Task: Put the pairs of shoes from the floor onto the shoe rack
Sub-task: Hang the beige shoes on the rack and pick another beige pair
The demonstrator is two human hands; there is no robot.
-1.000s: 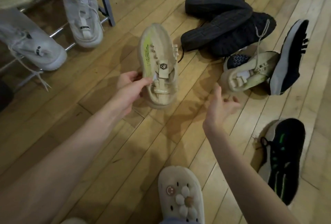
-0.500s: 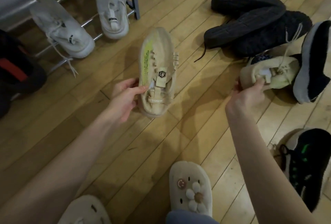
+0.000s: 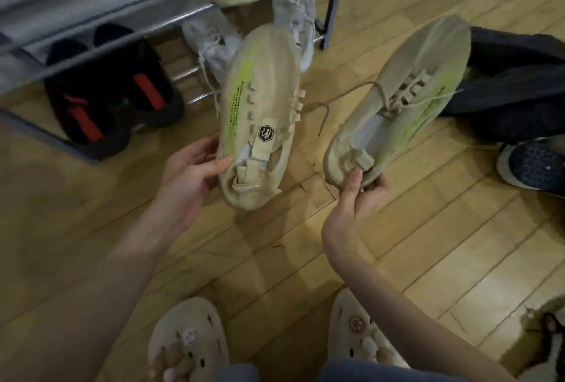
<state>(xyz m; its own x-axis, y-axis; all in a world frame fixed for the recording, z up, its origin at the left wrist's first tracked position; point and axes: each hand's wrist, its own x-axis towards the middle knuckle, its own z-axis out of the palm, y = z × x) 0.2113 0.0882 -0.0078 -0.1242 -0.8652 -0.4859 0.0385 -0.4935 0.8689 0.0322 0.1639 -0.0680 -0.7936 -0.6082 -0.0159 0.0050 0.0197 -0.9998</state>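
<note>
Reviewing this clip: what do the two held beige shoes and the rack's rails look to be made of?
Beige shoes: apparently soft matte knit fabric, judging by the woven look and sagging heel. Rack rails: likely metal tubing, with a shiny silver gloss.

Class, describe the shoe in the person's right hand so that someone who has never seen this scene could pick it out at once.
Start at the metal shoe rack along the top left, then move right across the wooden floor to the two raised beige shoes. The one you want, the right-hand beige shoe, is pinched at its heel by the right hand. Unlike the left-hand beige shoe, it trails a loose lace and shows no black hexagon tag.
</note>
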